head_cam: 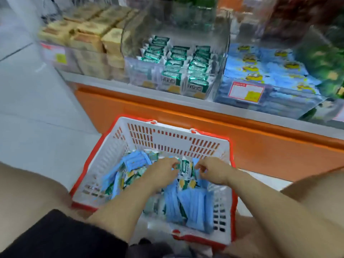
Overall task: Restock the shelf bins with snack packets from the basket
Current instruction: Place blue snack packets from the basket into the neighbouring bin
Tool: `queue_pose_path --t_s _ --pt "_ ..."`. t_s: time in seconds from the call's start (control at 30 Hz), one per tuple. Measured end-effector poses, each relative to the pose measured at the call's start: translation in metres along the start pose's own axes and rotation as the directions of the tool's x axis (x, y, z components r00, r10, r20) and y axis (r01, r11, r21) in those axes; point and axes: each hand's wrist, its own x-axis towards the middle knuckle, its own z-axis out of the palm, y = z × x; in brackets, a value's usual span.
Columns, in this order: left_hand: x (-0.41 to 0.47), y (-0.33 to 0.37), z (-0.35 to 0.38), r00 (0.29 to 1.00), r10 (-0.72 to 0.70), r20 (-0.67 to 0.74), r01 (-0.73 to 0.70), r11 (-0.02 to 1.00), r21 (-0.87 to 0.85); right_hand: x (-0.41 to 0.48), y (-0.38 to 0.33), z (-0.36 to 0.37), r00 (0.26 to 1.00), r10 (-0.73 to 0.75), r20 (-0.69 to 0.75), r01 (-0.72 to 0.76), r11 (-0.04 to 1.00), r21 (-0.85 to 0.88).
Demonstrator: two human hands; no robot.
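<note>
Hands [162, 172] on green packet [185, 169], below basket [173, 139] rim

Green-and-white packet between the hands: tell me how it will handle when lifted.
Probably light: the left hand pinches the green-and-white packet by fingertips alone. Likely floppy, being a thin film wrapper. Possibly slippery, since its film looks glossy.

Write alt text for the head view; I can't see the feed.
Both hands reach into a white, red-rimmed basket of blue and green-and-white snack packets: the left hand pinches a green-and-white packet, and the right hand is curled beside it, grip unclear. On the shelf beyond, a clear shelf bin holds matching green packets.
</note>
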Motion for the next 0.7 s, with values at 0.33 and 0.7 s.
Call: queue_pose_path --t_s 0.33,0.7 --pt "-0.009 -0.048 0.08 0.718 -0.249 0.65 -0.002 0.933 0.359 0.024 0.007 0.097 0.851 -0.143 0.506 0.418 0.768 -0.485" --pt "-0.017 -0.051 0.086 0.69 -0.319 0.65 0.104 0.932 0.348 0.028 0.001 0.143 0.726 -0.257 0.637 0.672 0.462 -0.579"
